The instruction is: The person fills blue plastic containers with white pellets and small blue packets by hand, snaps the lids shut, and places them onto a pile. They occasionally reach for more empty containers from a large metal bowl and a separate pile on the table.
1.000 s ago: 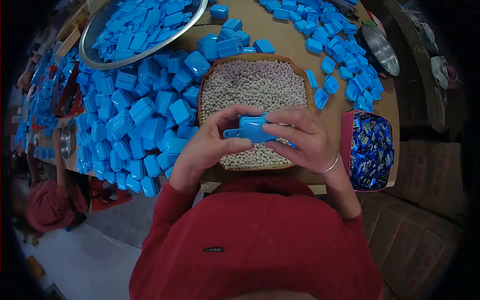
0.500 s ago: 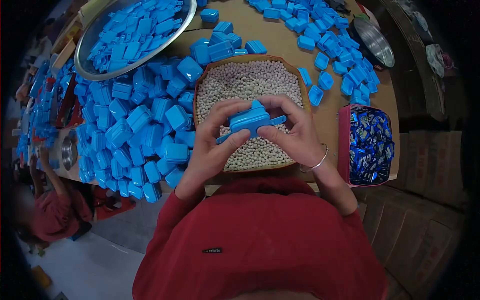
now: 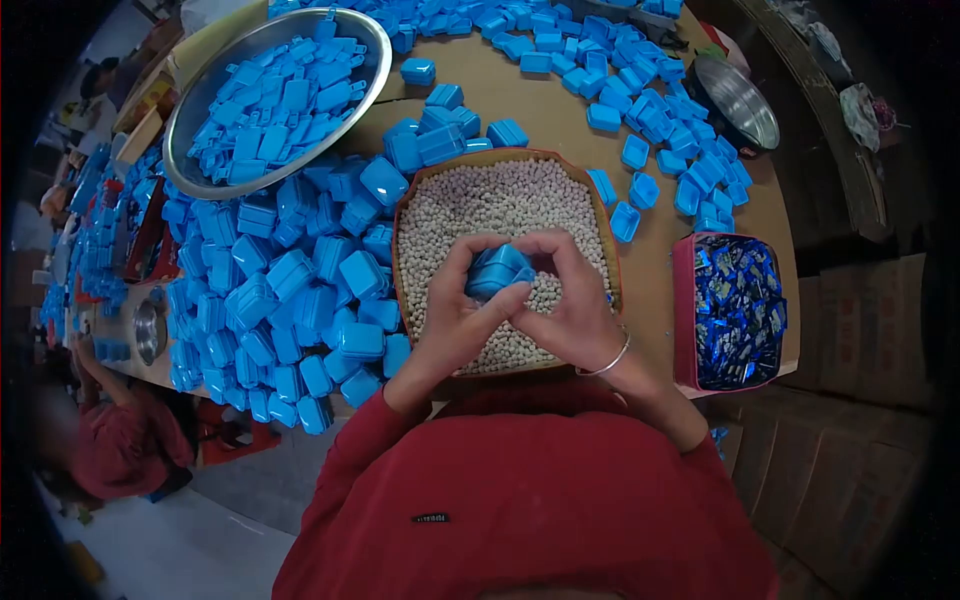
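Both hands are over a basin [image 3: 402, 290] filled with small pale round beads [image 3: 510, 195]. My left hand [image 3: 458, 318] has its fingers and thumb around a small blue plastic box [image 3: 498, 270], which looks closed and tilted. My right hand [image 3: 572, 312] touches the right side of the same box with its fingertips and thumb curled in. The thumbs lie close together below the box. A pile of closed blue boxes [image 3: 290, 275] lies just left of the basin.
A metal bowl [image 3: 380, 75] of flat blue pieces is at the upper left. Loose blue cups [image 3: 650, 115] lie upper right, beside a metal pan [image 3: 738, 105]. A pink-edged box [image 3: 684, 320] of blue packets stands right. Another person [image 3: 125, 440] sits far left.
The blue box has turned in my hands and its side tabs no longer stick out. Both hands sit slightly lower in view, and the table scene has shifted down a little.
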`<move>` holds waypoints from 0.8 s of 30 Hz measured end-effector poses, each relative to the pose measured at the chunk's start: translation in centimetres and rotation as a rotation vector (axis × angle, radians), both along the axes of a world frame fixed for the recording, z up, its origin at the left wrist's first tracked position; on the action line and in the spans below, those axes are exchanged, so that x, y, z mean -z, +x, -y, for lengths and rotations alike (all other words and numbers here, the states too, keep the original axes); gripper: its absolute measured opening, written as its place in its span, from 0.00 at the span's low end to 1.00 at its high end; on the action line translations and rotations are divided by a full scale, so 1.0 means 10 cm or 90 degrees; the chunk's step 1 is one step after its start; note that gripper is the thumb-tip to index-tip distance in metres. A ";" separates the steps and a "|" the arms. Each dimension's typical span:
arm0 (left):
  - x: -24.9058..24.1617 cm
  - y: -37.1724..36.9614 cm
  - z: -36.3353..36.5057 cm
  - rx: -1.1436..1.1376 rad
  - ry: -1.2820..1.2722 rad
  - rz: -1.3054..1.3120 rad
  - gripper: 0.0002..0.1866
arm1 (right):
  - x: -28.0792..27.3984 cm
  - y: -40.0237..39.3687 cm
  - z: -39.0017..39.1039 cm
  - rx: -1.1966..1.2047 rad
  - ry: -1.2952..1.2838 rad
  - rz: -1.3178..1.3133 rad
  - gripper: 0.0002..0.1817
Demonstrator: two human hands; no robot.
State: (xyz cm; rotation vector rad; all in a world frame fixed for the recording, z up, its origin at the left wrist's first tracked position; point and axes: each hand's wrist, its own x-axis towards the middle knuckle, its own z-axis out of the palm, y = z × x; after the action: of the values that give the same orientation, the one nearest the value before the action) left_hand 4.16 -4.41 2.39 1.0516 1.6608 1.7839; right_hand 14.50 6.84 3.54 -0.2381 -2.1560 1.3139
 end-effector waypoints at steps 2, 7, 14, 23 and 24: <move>0.03 0.04 -0.03 -0.040 0.020 -0.054 0.19 | -0.06 0.03 0.02 0.008 0.018 -0.008 0.25; 0.08 0.01 -0.11 -0.083 0.057 0.036 0.16 | -0.03 -0.03 0.06 0.030 0.130 -0.093 0.24; 0.15 -0.05 -0.09 0.013 -0.077 0.064 0.18 | 0.24 0.05 0.00 0.037 -0.038 0.014 0.24; 0.21 0.30 0.04 -0.037 0.218 0.440 0.35 | 0.36 0.12 0.08 -0.123 -0.682 -0.063 0.26; 0.18 0.27 0.06 -0.069 0.205 0.411 0.34 | 0.39 0.06 0.10 -0.120 -0.668 -0.089 0.27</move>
State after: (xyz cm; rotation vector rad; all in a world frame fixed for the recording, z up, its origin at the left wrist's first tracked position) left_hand 6.84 -5.00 0.62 0.4189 1.0729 2.2034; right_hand 15.10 5.84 -0.35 -0.3318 -1.2112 2.3863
